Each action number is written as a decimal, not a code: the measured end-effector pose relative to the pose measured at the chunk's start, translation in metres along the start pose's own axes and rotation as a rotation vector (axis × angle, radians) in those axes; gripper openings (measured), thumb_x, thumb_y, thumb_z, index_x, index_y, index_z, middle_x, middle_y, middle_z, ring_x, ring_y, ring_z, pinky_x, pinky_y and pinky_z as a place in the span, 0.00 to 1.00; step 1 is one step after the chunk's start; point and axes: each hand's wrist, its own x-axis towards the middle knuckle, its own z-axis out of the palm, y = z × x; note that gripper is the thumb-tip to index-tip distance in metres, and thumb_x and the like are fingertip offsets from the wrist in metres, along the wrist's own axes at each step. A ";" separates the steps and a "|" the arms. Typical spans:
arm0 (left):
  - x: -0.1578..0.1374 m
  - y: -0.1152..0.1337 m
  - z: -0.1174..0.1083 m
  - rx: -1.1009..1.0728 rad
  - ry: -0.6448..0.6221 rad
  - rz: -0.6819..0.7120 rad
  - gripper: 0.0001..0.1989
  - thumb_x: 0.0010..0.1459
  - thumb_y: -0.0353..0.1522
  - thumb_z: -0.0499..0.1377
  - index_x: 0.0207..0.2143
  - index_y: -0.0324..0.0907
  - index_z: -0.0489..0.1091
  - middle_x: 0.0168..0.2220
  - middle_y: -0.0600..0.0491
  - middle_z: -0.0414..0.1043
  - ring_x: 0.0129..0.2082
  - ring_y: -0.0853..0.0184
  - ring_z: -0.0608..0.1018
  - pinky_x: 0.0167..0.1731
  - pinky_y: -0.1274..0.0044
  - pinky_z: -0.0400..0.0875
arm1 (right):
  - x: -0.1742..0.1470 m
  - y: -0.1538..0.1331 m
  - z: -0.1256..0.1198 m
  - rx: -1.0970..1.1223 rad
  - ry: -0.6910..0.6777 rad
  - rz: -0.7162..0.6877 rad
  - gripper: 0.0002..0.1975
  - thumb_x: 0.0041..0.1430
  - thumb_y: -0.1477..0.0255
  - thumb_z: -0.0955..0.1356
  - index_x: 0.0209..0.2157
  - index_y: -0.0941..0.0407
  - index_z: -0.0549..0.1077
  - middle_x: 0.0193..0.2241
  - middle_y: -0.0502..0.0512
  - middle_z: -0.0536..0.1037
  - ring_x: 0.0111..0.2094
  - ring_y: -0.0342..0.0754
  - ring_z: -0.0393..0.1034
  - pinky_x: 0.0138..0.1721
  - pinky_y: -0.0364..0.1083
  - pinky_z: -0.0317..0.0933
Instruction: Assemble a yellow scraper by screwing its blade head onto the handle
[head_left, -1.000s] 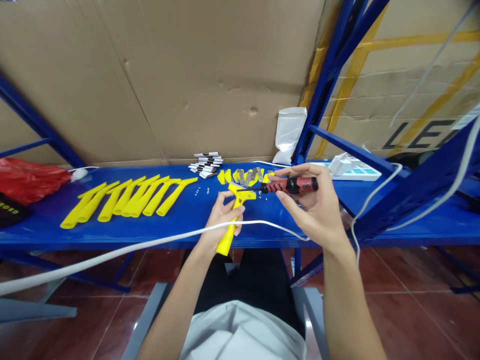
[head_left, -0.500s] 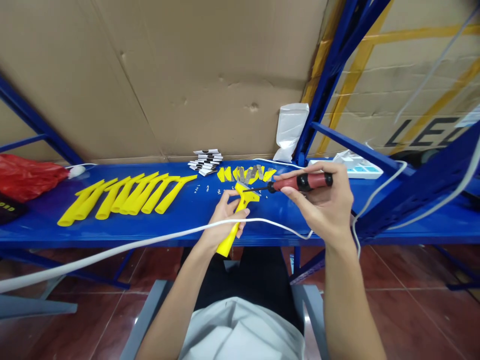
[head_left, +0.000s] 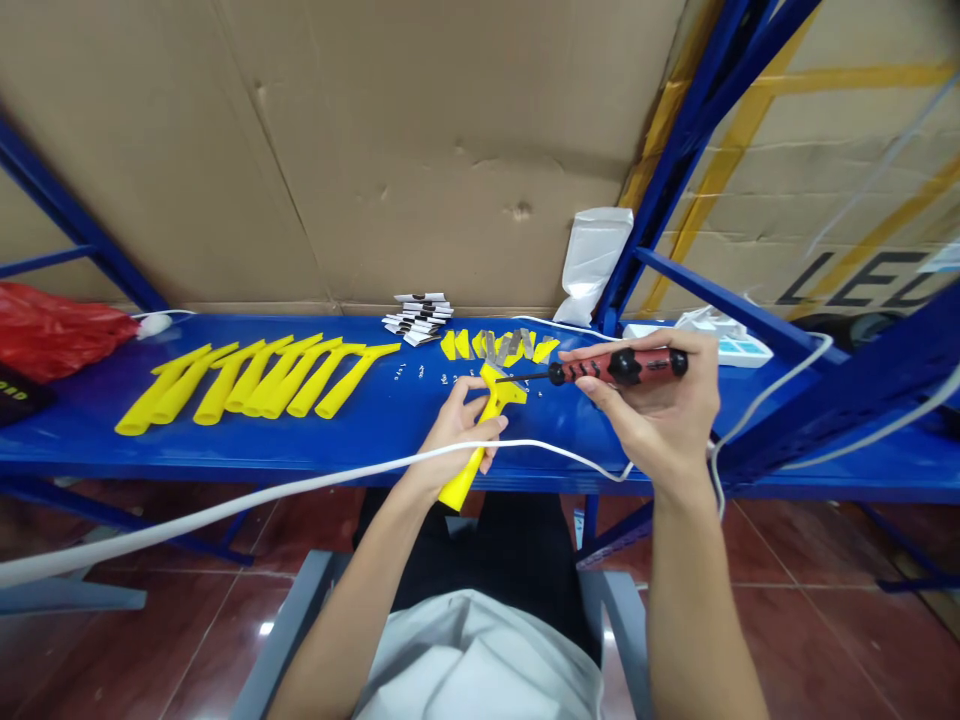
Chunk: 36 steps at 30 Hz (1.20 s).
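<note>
- While the left hand (head_left: 459,432) is closing around the yellow scraper (head_left: 486,425) over the near edge of the blue shelf (head_left: 375,430), the right hand (head_left: 660,415) is gripping the red-and-black screwdriver (head_left: 615,368), its tip lying at the scraper's head.
- The step in hand appears to be driving a screw into the head; whether one is seated is too small to tell.
- The next move probably calls for keeping the tip square on the head and the handle steady.
- Loose yellow handles (head_left: 255,380) are lying to the left, small screws (head_left: 420,373) and yellow head pieces (head_left: 499,346) just beyond the scraper.
- A white cable (head_left: 300,487) is crossing in front of the left wrist.
</note>
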 end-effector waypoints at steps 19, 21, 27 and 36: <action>-0.007 0.006 0.002 -0.422 -0.067 0.212 0.32 0.60 0.34 0.80 0.56 0.51 0.65 0.47 0.60 0.78 0.17 0.81 0.72 0.17 0.83 0.69 | 0.011 -0.007 -0.051 -0.680 -0.043 0.419 0.23 0.71 0.45 0.73 0.44 0.49 0.70 0.23 0.47 0.76 0.20 0.51 0.70 0.27 0.50 0.62; -0.010 0.006 0.001 -0.473 -0.106 0.231 0.31 0.60 0.33 0.79 0.56 0.52 0.65 0.47 0.60 0.77 0.16 0.81 0.71 0.16 0.83 0.67 | 0.009 -0.002 -0.058 -0.826 -0.283 0.554 0.23 0.69 0.43 0.71 0.42 0.49 0.72 0.22 0.51 0.77 0.23 0.56 0.75 0.31 0.52 0.63; -0.013 0.004 -0.004 -0.521 -0.139 0.232 0.30 0.59 0.32 0.78 0.55 0.53 0.66 0.46 0.60 0.77 0.16 0.81 0.70 0.15 0.82 0.65 | 0.012 0.027 -0.061 -0.871 -0.450 0.823 0.21 0.68 0.46 0.68 0.46 0.49 0.71 0.25 0.53 0.80 0.21 0.59 0.77 0.33 0.55 0.68; -0.014 0.004 -0.004 -0.560 -0.172 0.216 0.29 0.60 0.31 0.78 0.57 0.53 0.67 0.46 0.60 0.77 0.17 0.81 0.72 0.16 0.83 0.66 | 0.013 0.025 -0.064 -0.936 -0.472 0.832 0.23 0.70 0.46 0.66 0.50 0.50 0.73 0.32 0.58 0.84 0.30 0.62 0.82 0.41 0.55 0.69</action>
